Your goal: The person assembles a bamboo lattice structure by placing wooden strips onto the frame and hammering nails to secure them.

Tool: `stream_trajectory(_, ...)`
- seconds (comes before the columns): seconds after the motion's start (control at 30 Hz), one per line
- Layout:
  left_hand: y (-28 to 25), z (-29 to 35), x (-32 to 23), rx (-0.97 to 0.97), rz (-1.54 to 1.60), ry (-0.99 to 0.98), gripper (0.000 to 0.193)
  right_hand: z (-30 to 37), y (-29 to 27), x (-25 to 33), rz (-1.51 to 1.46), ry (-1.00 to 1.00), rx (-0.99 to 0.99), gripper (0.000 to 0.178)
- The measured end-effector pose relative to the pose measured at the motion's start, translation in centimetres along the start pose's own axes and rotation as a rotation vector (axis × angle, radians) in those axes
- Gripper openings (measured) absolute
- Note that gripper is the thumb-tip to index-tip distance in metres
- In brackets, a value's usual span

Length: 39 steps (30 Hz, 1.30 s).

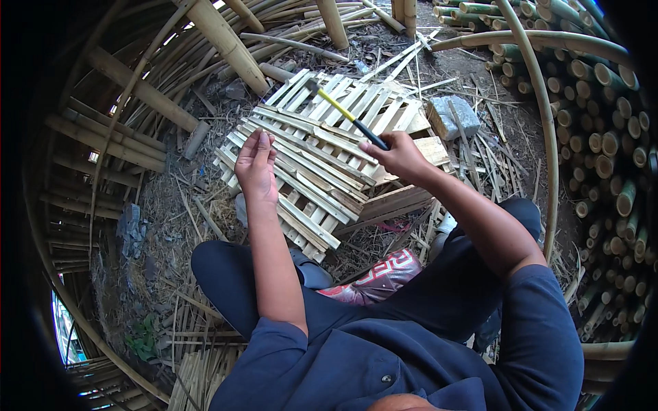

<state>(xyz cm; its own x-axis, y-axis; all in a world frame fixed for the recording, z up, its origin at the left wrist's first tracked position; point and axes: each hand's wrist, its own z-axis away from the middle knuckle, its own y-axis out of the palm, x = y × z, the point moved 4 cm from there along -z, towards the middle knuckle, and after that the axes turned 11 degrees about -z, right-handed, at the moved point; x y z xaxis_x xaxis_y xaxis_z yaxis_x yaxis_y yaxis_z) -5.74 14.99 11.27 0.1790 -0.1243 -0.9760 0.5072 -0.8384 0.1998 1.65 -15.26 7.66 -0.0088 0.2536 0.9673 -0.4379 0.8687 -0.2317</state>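
Note:
My right hand (404,159) is closed round the dark grip of a hammer (348,115). Its yellow shaft points up and left, with the head (313,86) raised over the slats. My left hand (258,168) is held above the left side of the slats, thumb pressed against the fingers. Whatever it pinches, if anything, is too small to make out. Below both hands lies a panel of pale bamboo slats (329,159), some crossing others at an angle. It rests partly on a wooden block (394,203) close to my right hand.
A grey stone block (453,117) sits right of the panel. Cut bamboo poles (603,144) are stacked high at the right. Bamboo posts (229,48) stand at the back left. A red and white sack (377,277) lies between my legs; bamboo scraps litter the ground.

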Motion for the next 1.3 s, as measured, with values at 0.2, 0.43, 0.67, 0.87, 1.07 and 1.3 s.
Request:
stream_trajectory(0.2,5.1,-0.3,3.4,0.198,-0.352,0.109,0.022,2.3,-5.1,1.1,-0.65,-0.234,-0.058,0.04)
stream_trajectory(0.43,13.6,-0.8,7.1,0.648,-0.754,0.386,0.034,5.6,-8.9,0.4,-0.825,-0.014,-0.497,0.042)
stream_trajectory(0.67,15.7,-1.2,12.3,0.663,-0.69,0.237,0.036,8.4,-10.6,-2.1,-0.762,0.267,-0.452,0.045)
stream_trajectory(0.87,15.2,-0.3,13.9,0.734,-0.642,0.428,0.017,10.7,-10.5,-3.1,-0.5,0.327,-0.368,0.047)
stream_trajectory(1.07,15.6,-0.1,13.1,0.798,-0.677,0.46,0.015,11.0,-11.1,-6.8,-0.253,0.24,-0.332,0.046)
stream_trajectory(1.3,15.3,-0.2,13.3,0.829,-0.706,0.426,0.015,10.9,-9.9,-7.1,-0.21,0.368,-0.29,0.048)
